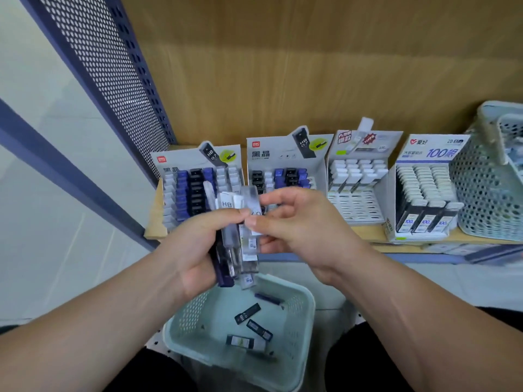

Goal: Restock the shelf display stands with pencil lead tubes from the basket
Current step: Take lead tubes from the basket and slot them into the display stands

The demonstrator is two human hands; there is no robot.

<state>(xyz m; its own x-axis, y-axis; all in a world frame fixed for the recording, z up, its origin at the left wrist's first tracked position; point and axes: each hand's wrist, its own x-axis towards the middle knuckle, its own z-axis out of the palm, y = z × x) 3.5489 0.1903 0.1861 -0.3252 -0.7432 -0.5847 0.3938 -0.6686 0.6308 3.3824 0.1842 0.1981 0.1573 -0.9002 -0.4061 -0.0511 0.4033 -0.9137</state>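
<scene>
My left hand [195,244] grips a bundle of pencil lead tubes [235,244], clear, white and dark blue, held upright above the basket. My right hand [294,224] pinches one clear tube [252,205] at the right side of that bundle. Below my hands sits a pale green basket [305,306] with several dark tubes [247,314] loose on its bottom. On the wooden shelf stand several display stands: the left one [195,176] packed with blue, black and white tubes, a second one [283,171] partly hidden by my hands.
Two more stands hold white-capped tubes [358,176] and black 100-count tubes [424,193]. A light perforated basket [486,188] sits at the shelf's right end. A blue perforated panel [113,80] borders the shelf on the left. My dark trouser legs flank the green basket.
</scene>
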